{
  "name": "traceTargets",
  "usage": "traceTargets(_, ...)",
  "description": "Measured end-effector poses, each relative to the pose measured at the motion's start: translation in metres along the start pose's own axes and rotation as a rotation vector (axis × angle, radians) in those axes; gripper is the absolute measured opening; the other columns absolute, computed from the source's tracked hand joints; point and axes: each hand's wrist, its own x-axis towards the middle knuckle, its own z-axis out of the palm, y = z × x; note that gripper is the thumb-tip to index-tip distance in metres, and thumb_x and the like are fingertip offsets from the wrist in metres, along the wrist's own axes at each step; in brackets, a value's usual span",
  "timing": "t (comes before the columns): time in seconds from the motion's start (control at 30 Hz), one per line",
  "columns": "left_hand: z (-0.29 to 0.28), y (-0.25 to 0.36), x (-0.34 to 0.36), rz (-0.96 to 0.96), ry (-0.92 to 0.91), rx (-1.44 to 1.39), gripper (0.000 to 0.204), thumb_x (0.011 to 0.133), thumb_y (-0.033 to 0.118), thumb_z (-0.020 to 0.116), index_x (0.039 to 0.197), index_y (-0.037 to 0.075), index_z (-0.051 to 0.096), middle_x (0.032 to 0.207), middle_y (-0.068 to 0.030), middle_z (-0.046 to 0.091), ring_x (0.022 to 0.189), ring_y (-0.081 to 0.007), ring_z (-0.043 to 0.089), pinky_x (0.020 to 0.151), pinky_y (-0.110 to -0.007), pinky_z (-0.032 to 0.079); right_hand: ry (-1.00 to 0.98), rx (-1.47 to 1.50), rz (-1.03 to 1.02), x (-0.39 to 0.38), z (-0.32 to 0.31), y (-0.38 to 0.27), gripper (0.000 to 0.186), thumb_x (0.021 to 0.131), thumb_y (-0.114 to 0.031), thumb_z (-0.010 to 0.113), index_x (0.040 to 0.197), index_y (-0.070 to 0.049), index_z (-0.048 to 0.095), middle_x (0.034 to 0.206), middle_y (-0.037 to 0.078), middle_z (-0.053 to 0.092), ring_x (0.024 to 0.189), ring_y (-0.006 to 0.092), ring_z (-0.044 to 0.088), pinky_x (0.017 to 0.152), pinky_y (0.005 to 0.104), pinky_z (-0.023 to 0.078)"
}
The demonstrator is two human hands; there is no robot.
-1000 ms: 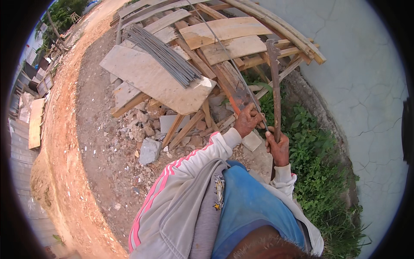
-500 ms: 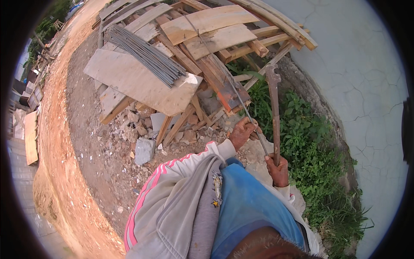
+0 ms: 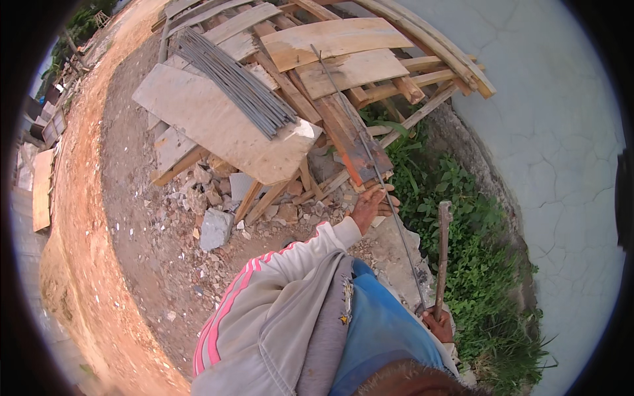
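Observation:
A long thin steel rod [image 3: 368, 142] slants from the plank stack down to my right side, its far part resting on a reddish, worn plank [image 3: 349, 138]. My left hand [image 3: 371, 208] is beside the rod past the plank's near end, fingers stretched out and touching or nearly touching it. Low at my right side, my right hand [image 3: 439, 326] is closed round the lower end of a rusty bending bar [image 3: 443, 254] with a notched head, which stands up from the fist. The rod's near end meets that same hand; the exact grip is partly hidden.
Several steel rods [image 3: 234, 82] lie bundled on a pale board [image 3: 218, 129] at the left. Rubble with a grey stone block [image 3: 216, 230] lies below. Green weeds [image 3: 475, 244] grow along a cracked grey wall [image 3: 561, 171] at the right. A dirt road [image 3: 86, 218] runs along the left.
My right hand has drawn back toward me with the bending bar, and the rod has slid the same way. My left hand has loosened from its grip round the rod.

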Motion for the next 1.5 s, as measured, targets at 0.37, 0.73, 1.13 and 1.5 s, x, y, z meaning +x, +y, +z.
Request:
traceTargets(0.37,0.011,0.0,-0.002,-0.084,0.065,-0.061,0.029,0.109,0.031,0.042,0.127,0.012,0.054,0.094,-0.0044,0.067,0.084,-0.0201,0.072,0.077,-0.036,0.059,-0.032,-0.018,0.014,-0.013,-0.011,0.013,0.025,0.091,-0.021,0.074,0.09,0.0,0.062,0.059,0.007,0.056,0.048,0.0124,0.049,0.045,0.0283,0.037)
traceTargets(0.73,0.001,0.002,-0.004,-0.095,0.058,-0.071,0.026,0.108,0.033,0.045,0.115,0.011,0.056,0.09,-0.0038,0.066,0.076,-0.0185,0.072,0.068,-0.032,0.06,-0.069,0.048,-0.03,-0.025,0.006,0.027,0.026,0.092,-0.026,0.074,0.092,-0.001,0.067,0.064,0.003,0.061,0.057,0.0103,0.054,0.053,0.0265,0.041)
traceTargets(1.13,-0.005,-0.006,-0.038,-0.406,-0.232,-0.166,0.027,0.109,0.033,0.043,0.121,0.01,0.05,0.103,-0.0095,0.064,0.106,-0.0301,0.07,0.087,-0.042,0.059,0.25,-0.244,0.036,-0.055,0.038,0.015,0.026,0.093,-0.028,0.073,0.093,-0.002,0.066,0.07,0.002,0.06,0.065,0.0138,0.055,0.061,0.0323,0.044)
traceTargets(1.5,0.002,-0.006,-0.051,-0.304,-0.186,-0.111,0.03,0.109,0.03,0.041,0.12,0.005,0.054,0.104,-0.0086,0.064,0.102,-0.0278,0.07,0.087,-0.038,0.059,0.324,-0.771,-0.405,0.038,0.002,-0.092,0.027,0.093,-0.025,0.071,0.093,0.0,0.06,0.062,0.009,0.045,0.055,0.0176,0.042,0.052,0.0359,0.038)
